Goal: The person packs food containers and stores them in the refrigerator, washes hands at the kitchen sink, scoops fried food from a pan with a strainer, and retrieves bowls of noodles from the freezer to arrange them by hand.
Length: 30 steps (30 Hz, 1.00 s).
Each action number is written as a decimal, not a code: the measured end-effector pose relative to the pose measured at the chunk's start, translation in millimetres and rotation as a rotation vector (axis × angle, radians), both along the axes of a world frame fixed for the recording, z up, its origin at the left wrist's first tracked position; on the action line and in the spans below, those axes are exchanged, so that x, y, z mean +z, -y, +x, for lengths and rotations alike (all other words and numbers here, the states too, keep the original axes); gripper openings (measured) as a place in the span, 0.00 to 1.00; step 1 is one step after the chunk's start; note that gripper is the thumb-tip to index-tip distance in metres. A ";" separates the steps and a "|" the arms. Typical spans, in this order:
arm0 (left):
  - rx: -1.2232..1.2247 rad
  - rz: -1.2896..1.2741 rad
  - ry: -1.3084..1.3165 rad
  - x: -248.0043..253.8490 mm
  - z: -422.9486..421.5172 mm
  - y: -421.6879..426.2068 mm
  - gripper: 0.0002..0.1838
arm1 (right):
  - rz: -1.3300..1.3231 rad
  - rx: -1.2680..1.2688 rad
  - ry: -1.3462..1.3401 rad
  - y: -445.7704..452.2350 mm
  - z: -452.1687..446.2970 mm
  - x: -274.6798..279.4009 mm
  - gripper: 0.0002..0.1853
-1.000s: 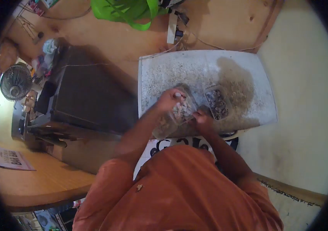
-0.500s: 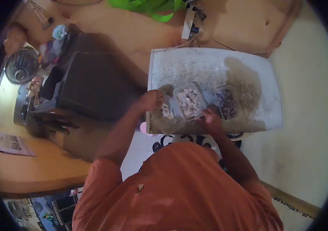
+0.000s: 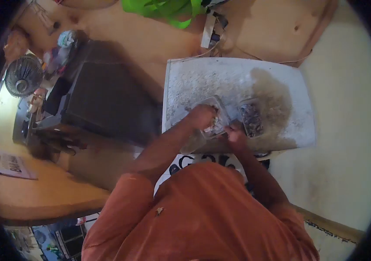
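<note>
White counter (image 3: 220, 71), near edge partly covered by the arms. Green bag (image 3: 161, 11) cut off by top edge. Middle tub (image 3: 214, 99) on counter, between left tub (image 3: 193, 145), mostly hidden under left forearm, and right tub (image 3: 243, 117), dark contents blurry. Right hand (image 3: 237, 137): fingers grasping middle tub's near right corner. Left hand (image 3: 202, 116) inside it, over pale pieces (image 3: 214, 126); fingers partly hidden, can't tell if gripping.

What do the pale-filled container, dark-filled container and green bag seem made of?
Pale-filled container and dark-filled container: probably clear, smooth plastic, since their walls look see-through. Green bag: perhaps matte fabric or plastic, given its soft folds.
</note>
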<state>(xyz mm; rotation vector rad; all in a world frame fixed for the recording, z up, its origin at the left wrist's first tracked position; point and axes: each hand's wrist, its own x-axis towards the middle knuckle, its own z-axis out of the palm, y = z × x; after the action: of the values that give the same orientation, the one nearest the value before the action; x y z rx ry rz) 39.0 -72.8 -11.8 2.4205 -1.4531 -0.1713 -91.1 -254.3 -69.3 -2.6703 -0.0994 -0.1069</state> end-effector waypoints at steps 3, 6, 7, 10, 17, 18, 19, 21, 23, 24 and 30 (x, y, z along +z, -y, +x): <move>-0.104 0.013 0.130 -30.1 5.6 8.6 0.16 | 0.047 0.012 -0.163 0.1 2.2 11.1 0.36; -0.060 0.095 0.117 -29.1 3.1 6.5 0.20 | 0.105 0.021 -0.077 0.5 -3.8 12.5 0.36; -0.070 0.099 0.116 -34.1 5.9 8.0 0.20 | 0.109 0.011 -0.078 0.4 -5.7 11.2 0.36; -0.063 0.266 0.066 -38.5 13.9 8.7 0.21 | 0.144 -0.022 -0.107 -1.4 -3.2 12.3 0.37; 0.032 0.041 -0.403 -18.2 20.0 -16.5 0.16 | 0.076 -0.041 -0.075 -1.5 -1.4 -3.5 0.36; 0.070 0.031 -0.428 -20.8 24.9 -19.6 0.17 | 0.069 -0.048 -0.016 -2.6 -1.3 -3.6 0.36; 0.072 0.030 -0.428 -24.4 28.9 -22.0 0.17 | 0.068 -0.046 -0.015 -2.7 -1.0 -3.1 0.36; 0.202 -0.166 -0.882 -27.4 35.6 -25.4 0.17 | 0.077 -0.037 -0.079 -2.2 0.0 0.1 0.36; 0.205 -0.252 -1.004 -24.9 44.3 -33.1 0.17 | 0.061 -0.034 -0.095 -3.0 0.6 5.3 0.35; 0.205 -0.338 -1.128 -20.9 45.6 -36.2 0.17 | 0.045 -0.033 -0.112 -3.0 0.4 6.2 0.35; 0.352 -0.333 -1.329 11.4 36.9 -51.8 0.20 | 0.050 -0.029 -0.012 -2.6 1.0 -5.3 0.34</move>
<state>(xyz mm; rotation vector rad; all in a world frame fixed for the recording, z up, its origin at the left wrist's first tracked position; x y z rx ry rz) 75.9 -21.0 -0.4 1.5606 -0.3831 -1.0775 -90.1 -251.7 -74.7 -2.6229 -0.0533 -0.1008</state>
